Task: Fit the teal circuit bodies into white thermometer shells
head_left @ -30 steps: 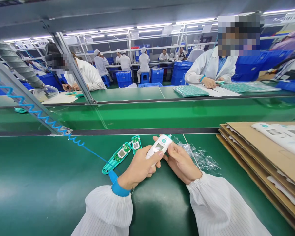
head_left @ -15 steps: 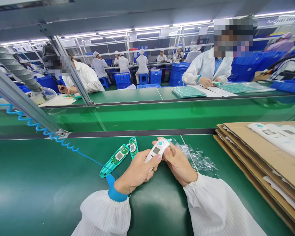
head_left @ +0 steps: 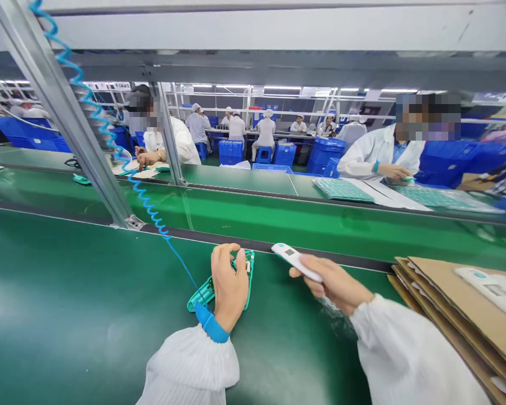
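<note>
White sleeves (head_left: 194, 360) enter from the near edge over the green desk (head_left: 88, 315), the left wrist wearing a blue strap (head_left: 213, 325) tied to a coiled cord (head_left: 145, 202). The left hand (head_left: 230, 284) arches, fingers bent, over two teal housings (head_left: 199, 295) with circuit boards; whether it grips either one cannot be told. The left housing's long axis slants from near left to far right until the hand hides it; the other, showing past the thumb side, runs nearly straight away from the wearer.

Clear plastic film (head_left: 341, 323) lies beneath the right hand (head_left: 335, 281), which is closed around the tail of a white handheld device (head_left: 297, 262), held above the desk, right of the housings. Its long axis slopes from the palm toward far left, and the end with the teal button and small screen points that way, its face upward.

Farther right, white casings (head_left: 495, 289) lie on stacked cardboard (head_left: 438, 281), their long axes running from far left to near right. Beyond a green channel (head_left: 236, 216), two co-workers (head_left: 362, 152) handle teal parts, with blue crates (head_left: 231, 152) behind.
</note>
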{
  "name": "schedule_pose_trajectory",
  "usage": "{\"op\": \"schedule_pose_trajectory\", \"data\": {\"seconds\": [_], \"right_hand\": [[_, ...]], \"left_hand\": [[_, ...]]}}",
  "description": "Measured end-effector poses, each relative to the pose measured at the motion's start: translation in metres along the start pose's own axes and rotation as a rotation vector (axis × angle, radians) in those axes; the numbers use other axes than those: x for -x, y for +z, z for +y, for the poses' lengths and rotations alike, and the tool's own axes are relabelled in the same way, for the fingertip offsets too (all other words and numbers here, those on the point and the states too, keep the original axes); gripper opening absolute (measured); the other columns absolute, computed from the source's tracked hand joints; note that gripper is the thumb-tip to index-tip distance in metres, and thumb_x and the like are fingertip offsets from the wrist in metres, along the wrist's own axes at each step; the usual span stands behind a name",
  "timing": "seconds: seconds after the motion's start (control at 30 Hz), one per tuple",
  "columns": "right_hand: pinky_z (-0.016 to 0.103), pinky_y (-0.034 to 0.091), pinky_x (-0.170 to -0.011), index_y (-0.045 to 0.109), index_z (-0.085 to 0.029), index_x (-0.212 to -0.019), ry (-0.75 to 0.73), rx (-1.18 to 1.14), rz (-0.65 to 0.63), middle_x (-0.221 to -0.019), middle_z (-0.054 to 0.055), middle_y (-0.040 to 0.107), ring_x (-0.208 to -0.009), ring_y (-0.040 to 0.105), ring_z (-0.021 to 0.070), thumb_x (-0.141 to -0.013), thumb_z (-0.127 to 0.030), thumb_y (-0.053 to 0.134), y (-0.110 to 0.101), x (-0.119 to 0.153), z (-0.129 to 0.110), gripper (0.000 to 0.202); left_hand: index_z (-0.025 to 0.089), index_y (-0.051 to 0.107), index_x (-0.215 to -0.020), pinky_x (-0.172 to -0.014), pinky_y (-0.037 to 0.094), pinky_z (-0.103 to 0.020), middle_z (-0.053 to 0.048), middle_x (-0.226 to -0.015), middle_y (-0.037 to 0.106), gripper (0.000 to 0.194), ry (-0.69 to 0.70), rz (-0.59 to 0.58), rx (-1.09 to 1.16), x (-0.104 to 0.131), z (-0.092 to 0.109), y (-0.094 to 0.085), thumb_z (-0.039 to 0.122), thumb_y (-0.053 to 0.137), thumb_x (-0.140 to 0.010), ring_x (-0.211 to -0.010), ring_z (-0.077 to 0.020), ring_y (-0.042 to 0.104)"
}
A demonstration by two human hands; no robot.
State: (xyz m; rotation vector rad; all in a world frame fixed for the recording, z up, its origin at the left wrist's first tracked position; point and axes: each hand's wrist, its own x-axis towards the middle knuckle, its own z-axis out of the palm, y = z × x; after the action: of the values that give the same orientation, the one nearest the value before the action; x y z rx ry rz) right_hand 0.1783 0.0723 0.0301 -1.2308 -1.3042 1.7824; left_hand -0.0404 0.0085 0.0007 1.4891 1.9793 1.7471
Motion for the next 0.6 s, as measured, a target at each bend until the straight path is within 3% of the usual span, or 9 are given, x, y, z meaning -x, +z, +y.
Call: {"op": "schedule_pose_trajectory", "data": {"seconds": [0.07,0.17,0.3,0.4,0.5,0.6], "right_hand": [[0.021,0.036,-0.04,0.067,-0.014,-0.112,0.027,0.087,0.107,-0.102,0.014,0.076,-0.045,0.039,0.0054,-0.098,-0.035,0.056,-0.015,-0.031,-0.024,0.027],[0.023,0.05,-0.054,0.063,-0.012,-0.119,0.02,0.248,0.321,-0.11,0.015,0.074,-0.057,0.055,0.0082,-0.101,-0.025,0.049,-0.028,-0.079,-0.048,0.026],[0.034,0.057,-0.075,0.06,-0.012,-0.122,-0.006,0.461,0.546,-0.109,0.011,0.07,-0.084,0.068,0.0167,-0.096,-0.03,0.059,-0.037,-0.124,-0.054,0.031],[0.046,0.051,-0.096,0.063,-0.012,-0.119,-0.1,0.643,0.62,-0.122,0.016,0.065,-0.114,0.063,0.0275,-0.091,-0.026,0.064,-0.031,-0.131,-0.052,0.031],[0.047,0.041,-0.109,0.069,-0.016,-0.112,-0.263,0.778,0.498,-0.129,0.017,0.064,-0.124,0.058,0.0303,-0.085,-0.016,0.063,-0.002,-0.114,-0.043,0.028],[0.042,0.044,-0.109,0.073,-0.025,-0.105,-0.497,0.89,0.106,-0.122,0.005,0.071,-0.118,0.063,0.0242,-0.085,-0.024,0.067,0.043,-0.075,-0.022,0.021]], "left_hand": [[0.021,0.06,-0.102,-0.089,0.047,-0.043,-0.008,-0.106,0.06,0.01,-0.037,0.024,-0.032,-0.001,-0.007,0.002,0.023,0.053,-0.096,-0.098,-0.0243,0.058],[0.021,0.059,-0.103,-0.09,0.047,-0.045,-0.008,-0.107,0.06,0.011,-0.051,0.011,-0.047,0.001,-0.009,0.005,0.018,0.054,-0.093,-0.101,-0.0259,0.058],[0.021,0.059,-0.104,-0.089,0.047,-0.044,-0.008,-0.108,0.06,0.018,-0.057,-0.005,-0.035,0.003,-0.007,0.005,0.011,0.053,-0.091,-0.101,-0.0255,0.058],[0.022,0.059,-0.103,-0.09,0.047,-0.042,-0.008,-0.109,0.06,0.025,-0.067,-0.001,-0.034,0.003,-0.006,0.005,0.005,0.052,-0.086,-0.102,-0.0249,0.058],[0.022,0.059,-0.104,-0.091,0.047,-0.041,-0.008,-0.109,0.06,0.032,-0.073,-0.016,-0.033,0.004,-0.005,0.005,0.0,0.049,-0.082,-0.104,-0.0248,0.058],[0.021,0.058,-0.105,-0.094,0.047,-0.04,-0.008,-0.109,0.06,0.043,-0.083,-0.037,-0.027,0.003,-0.004,0.003,-0.006,0.045,-0.075,-0.106,-0.0239,0.058]]}}
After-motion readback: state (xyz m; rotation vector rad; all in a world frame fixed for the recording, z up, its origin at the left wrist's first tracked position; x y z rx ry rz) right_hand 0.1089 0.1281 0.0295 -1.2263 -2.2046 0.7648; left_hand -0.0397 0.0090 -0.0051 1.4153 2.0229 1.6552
